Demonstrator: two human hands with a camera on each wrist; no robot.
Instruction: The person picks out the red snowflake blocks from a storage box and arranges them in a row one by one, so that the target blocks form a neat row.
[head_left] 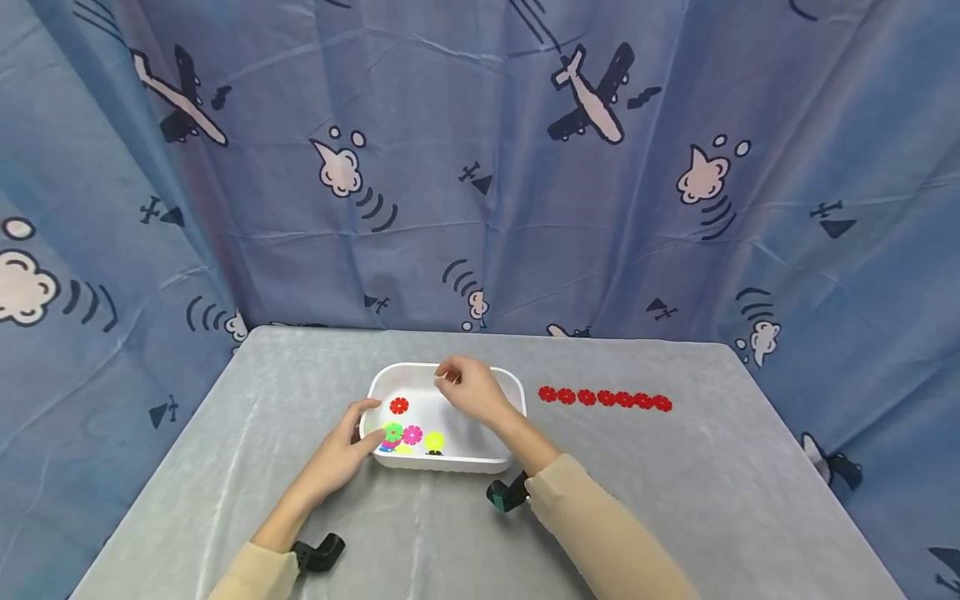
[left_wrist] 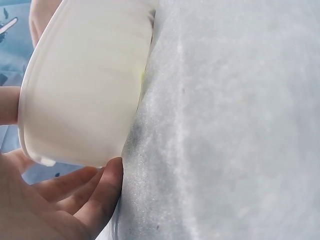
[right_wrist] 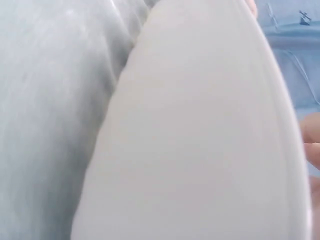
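A white plastic tray (head_left: 472,464) sits on the table, holding a red flower-shaped piece (head_left: 399,406), a green one (head_left: 393,432), a pink one (head_left: 412,435), a yellow one (head_left: 434,442) and other bits at its front left. My left hand (head_left: 347,450) grips the tray's left end, thumb over the rim and other fingers along the outer wall, as the left wrist view shows. Above the tray's far side is my right hand (head_left: 471,390), fingers bent and thumb near the index finger. Whether a small piece is between them cannot be made out.
Right of the tray, several red flower-shaped pieces (head_left: 605,398) lie in a slightly slanting row. A grey cloth covers the table (head_left: 712,500). Blue curtains with airplane prints (head_left: 420,275) hang behind and beside it.
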